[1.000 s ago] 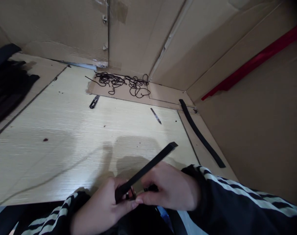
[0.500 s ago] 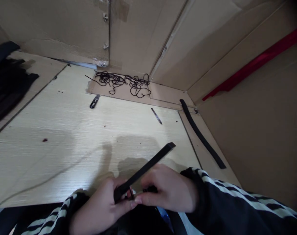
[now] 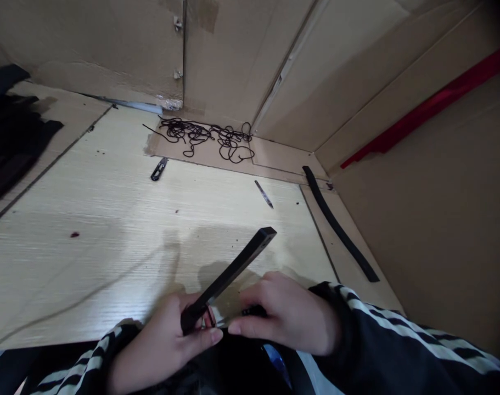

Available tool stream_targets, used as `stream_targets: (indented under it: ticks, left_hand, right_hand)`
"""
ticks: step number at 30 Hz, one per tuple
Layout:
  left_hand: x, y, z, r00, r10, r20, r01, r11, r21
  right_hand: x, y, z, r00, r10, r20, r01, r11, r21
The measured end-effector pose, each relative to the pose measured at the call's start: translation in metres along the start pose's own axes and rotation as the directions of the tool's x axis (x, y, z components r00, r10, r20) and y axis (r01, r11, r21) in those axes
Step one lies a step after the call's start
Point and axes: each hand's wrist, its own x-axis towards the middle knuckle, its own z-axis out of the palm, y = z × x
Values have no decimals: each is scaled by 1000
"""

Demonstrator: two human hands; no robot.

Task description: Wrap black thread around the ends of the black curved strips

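Note:
My left hand (image 3: 167, 337) is closed round the lower end of a long black strip (image 3: 233, 271), which slants up to the right and shows small dark holes near its far end. A small reddish-brown piece (image 3: 211, 317) shows by its fingertips. My right hand (image 3: 285, 315) is closed on a small black object (image 3: 253, 311), mostly hidden by the fingers; its kind cannot be made out. The two thumbs are close together but apart. Thread snips (image 3: 159, 169) and a thin, pointed metal blade (image 3: 263, 194) lie on the table beyond.
The pale wooden table (image 3: 122, 203) is bordered by cardboard walls (image 3: 418, 219). Tangled dark cord (image 3: 192, 134) lies along the back. A curved black strip (image 3: 340, 225) rests at the right, and a pile of black strips (image 3: 15, 142) at the left. Red tape (image 3: 431, 107) runs along the right wall.
The black strip has turned and its far end has shifted left. My left hand has moved slightly left, and the thumbs have gone from touching to apart.

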Motion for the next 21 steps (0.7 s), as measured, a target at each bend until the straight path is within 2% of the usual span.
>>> stream_targets:
  ticks: [12,18,21]
  left_hand:
    - [0,4,4,999,-13,41,15,999,-50]
    - [2,3,5,997,-31,67,36,997,-67]
    - [1,2,5,998,-52,38,54,998,-42]
  right_hand:
    - [12,-3,8,1000,-9,18,10,997,-71]
    - [16,0,12,999,-12,29,13,1000,-19]
    - [14,0,9,999,-44,13,43,999,7]
